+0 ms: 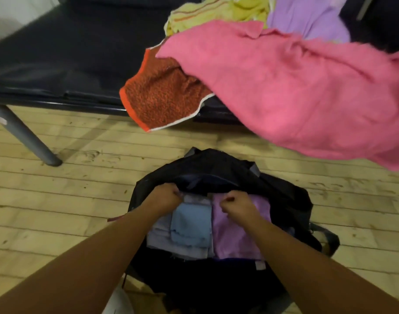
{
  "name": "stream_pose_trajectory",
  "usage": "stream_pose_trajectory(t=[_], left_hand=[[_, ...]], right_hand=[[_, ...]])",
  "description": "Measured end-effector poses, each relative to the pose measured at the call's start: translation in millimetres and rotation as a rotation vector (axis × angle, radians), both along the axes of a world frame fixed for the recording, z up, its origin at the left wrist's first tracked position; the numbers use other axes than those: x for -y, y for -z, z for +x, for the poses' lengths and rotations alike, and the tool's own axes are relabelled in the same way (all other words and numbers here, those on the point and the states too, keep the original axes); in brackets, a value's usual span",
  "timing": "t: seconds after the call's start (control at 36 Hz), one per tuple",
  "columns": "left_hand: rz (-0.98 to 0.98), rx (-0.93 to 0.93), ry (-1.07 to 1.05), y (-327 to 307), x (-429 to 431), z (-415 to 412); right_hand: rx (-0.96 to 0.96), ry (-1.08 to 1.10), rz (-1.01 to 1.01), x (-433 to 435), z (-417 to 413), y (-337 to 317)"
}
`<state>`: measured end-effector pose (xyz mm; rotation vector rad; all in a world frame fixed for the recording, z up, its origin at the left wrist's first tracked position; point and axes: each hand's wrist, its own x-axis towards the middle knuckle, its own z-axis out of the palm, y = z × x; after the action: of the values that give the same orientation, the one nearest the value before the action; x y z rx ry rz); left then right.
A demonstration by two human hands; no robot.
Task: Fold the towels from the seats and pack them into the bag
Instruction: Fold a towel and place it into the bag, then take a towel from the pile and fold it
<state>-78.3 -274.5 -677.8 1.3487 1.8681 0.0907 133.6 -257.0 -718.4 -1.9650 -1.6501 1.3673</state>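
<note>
Both hands are at the mouth of the black bag [216,168], which sits open on the plank floor [58,200] in front of the seats.

Left hand [165,198]: fingers curled, pinching the bag's far rim.
Right hand [236,203]: fist closed just beside the same rim, over the purple towel. We cannot tell whether it has fabric or a zip pull in it.

Step in hand, as we judge it: holding the mouth wide, or settling the load. To do it well we would lift the rim up and away so it does not drag across the folded stacks. We would also keep the folds flat, so there is room on top for more.

In the bag: a folded blue towel [190,223] lies on a pale lilac-grey towel [159,237]. A folded purple towel [237,234] sits just beside them on the right, edges touching.

Not yet packed, unfolded on the dark seat [69,53]:
- pink towel [296,91], spread over the seat's front edge
- orange towel [162,98], hanging off the same edge
- yellow-green towel [216,14], behind
- lilac towel [307,17], behind

We put the job at about halfway.
</note>
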Motion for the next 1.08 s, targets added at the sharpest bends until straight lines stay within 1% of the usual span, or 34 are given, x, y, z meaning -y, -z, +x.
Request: stream_pose_trajectory(t=[0.08,0.14,0.25,0.33,0.39,0.47,0.53,0.58,0.64,0.72,0.78,0.86,0.92,1.0,1.03,1.08], left_hand=[[0.105,0.103,0.006,-38,-19,10],[0.166,0.179,0.0,-71,-29,22],[0.307,0.276,0.022,-140,-49,48],[0.38,0.365,-0.06,-182,-63,66],[0.34,0.482,-0.178,-199,-68,75],[0.175,0.733,-0.327,-209,-72,90],[0.115,0.863,-0.43,-206,-75,101],[0.121,0.94,-0.589,-196,-80,112],[0.141,0.924,-0.695,-186,-83,120],[0.155,0.889,-0.694,-172,-80,129],[0.133,0.919,-0.698,-168,-78,134],[0.094,0.895,-0.668,-170,-80,140],[0.082,0.894,-0.639,-173,-83,143],[0.085,0.866,-0.624,-177,-86,147],[0.099,0.849,-0.636,-177,-87,147],[0.128,0.868,-0.667,-179,-87,145]], right_hand=[[-0.006,-0.09,0.016,-17,15,-51],[-0.015,-0.129,0.065,-26,25,-88],[-0.073,-0.07,0.178,-39,43,-154],[-0.079,-0.06,0.286,-46,59,-203],[-0.05,-0.055,0.357,-51,71,-229],[-0.046,-0.001,0.463,-59,90,-255],[0.063,0.037,0.574,-64,106,-262],[0.26,0.044,0.658,-68,125,-261],[0.424,0.062,0.664,-71,143,-257],[0.563,0.089,0.537,-79,164,-241],[0.595,0.073,0.46,-84,173,-231],[0.598,0.108,0.49,-91,179,-218],[0.633,0.11,0.505,-94,180,-213],[0.746,0.022,0.483,-96,178,-211],[0.756,0.01,0.488,-97,178,-210],[0.698,0.042,0.496,-98,179,-212]])
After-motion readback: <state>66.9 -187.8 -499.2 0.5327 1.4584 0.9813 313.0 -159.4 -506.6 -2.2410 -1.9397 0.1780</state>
